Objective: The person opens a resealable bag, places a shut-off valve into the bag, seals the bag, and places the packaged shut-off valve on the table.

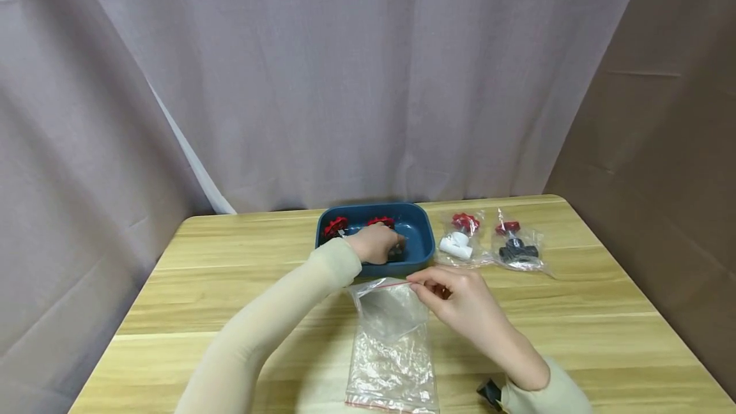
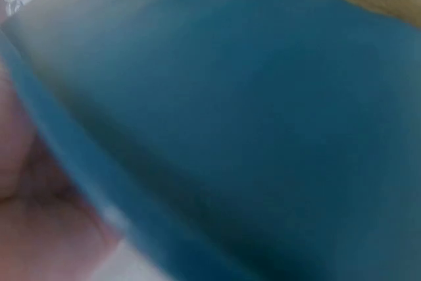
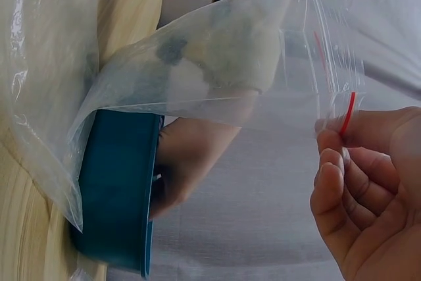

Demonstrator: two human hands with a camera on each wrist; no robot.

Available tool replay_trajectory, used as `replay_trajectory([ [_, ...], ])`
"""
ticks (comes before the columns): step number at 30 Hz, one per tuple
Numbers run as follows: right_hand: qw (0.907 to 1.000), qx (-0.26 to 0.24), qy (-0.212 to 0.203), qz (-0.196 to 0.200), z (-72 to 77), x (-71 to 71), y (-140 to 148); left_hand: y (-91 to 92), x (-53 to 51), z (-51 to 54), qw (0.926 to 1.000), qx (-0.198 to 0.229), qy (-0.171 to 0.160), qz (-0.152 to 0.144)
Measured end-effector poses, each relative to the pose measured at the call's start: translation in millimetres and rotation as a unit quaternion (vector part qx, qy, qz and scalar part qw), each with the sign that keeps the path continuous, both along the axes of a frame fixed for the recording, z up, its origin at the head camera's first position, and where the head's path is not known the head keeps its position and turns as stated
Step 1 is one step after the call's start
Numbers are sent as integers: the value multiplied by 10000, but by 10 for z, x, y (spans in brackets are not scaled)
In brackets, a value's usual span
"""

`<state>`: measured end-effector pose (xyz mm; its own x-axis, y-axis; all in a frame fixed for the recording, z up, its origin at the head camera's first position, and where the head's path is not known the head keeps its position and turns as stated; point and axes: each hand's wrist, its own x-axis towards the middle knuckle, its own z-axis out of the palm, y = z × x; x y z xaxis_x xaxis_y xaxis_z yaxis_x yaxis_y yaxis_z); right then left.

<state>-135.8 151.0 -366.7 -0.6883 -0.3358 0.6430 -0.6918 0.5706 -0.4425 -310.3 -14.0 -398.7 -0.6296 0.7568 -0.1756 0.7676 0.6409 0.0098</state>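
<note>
My left hand (image 1: 376, 243) reaches down into a blue plastic bin (image 1: 422, 225). Its fingers are bent beside a dark part of a valve with a red handwheel (image 1: 381, 221); the bin and the hand itself hide whether they grip it. Another red-handled valve (image 1: 335, 227) lies at the left end of the bin. Between thumb and forefinger, my right hand (image 1: 460, 296) pinches the red-lined zip edge of a clear zip bag (image 1: 391, 318). In the right wrist view the bag (image 3: 217, 57) stretches from those fingertips, partly in front of the bin (image 3: 118, 182).
Right of the bin lie two bagged valves, a white one (image 1: 457, 245) and a black one (image 1: 519, 251), both with red handwheels. A small black object (image 1: 490, 393) shows by the right sleeve. The wooden table (image 1: 230, 273) ends at a grey curtain (image 1: 345, 82).
</note>
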Motion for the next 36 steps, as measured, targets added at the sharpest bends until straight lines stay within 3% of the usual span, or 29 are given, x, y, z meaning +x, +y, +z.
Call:
replay_trajectory([
  [4,10000,20,-33,47,-6,-2,0,0,-45,-30,9987,158,-313,-362],
  [9,10000,5,25,42,-6,-2,5,14,-88,-69,9970,237,-616,-393],
  [19,9999,4,76,107,9,14,-7,-37,-152,-104,9950,526,-698,-479],
  [23,9999,-13,-24,115,4,25,-8,-85,-170,10,9888,1001,-1076,-254],
  [27,9999,-4,-62,94,0,29,-10,-140,-172,183,9725,1447,-1820,98],
  [30,9999,7,-17,132,-7,26,-17,-200,-167,253,9622,1500,-2263,217],
  [33,9998,20,26,186,-12,24,-25,-252,-171,279,9585,1506,-2413,196],
  [36,9998,18,0,199,-11,27,-32,-276,-197,281,9616,1555,-2248,233],
])
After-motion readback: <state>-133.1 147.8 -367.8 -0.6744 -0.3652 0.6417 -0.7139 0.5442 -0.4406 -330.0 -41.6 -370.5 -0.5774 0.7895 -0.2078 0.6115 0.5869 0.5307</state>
